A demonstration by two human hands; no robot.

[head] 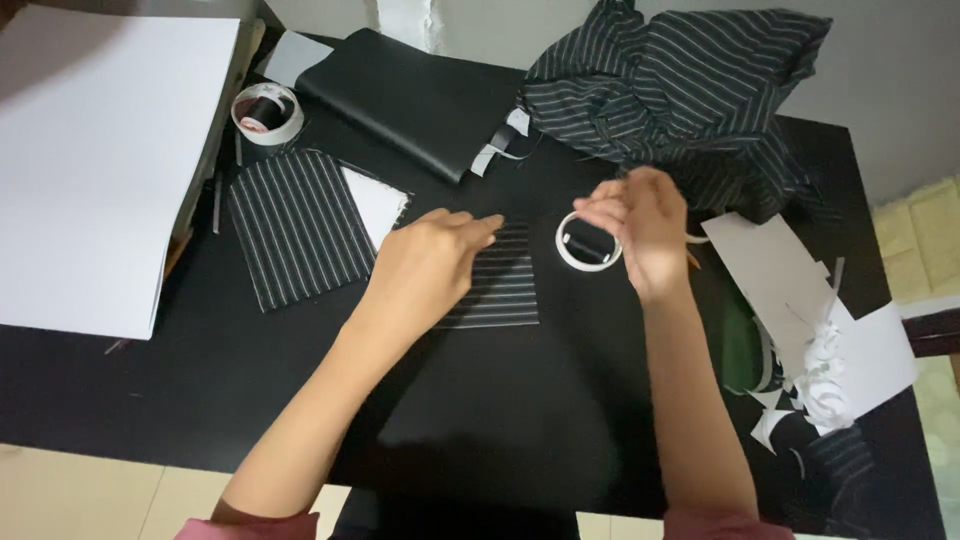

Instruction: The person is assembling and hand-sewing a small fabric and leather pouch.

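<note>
Tape roll (pixel 587 243), small, white, held upright by right hand (pixel 640 228).

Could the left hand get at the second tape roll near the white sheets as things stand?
Probably yes. The left hand rests flat on a striped fabric piece, and the second tape roll lies uncovered up-left. Only flat striped fabric lies between, nothing upright.

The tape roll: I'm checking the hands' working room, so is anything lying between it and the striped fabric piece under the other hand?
Nothing visible does. The tape roll in the right hand sits just beside the striped fabric piece pressed by the left hand.
</note>
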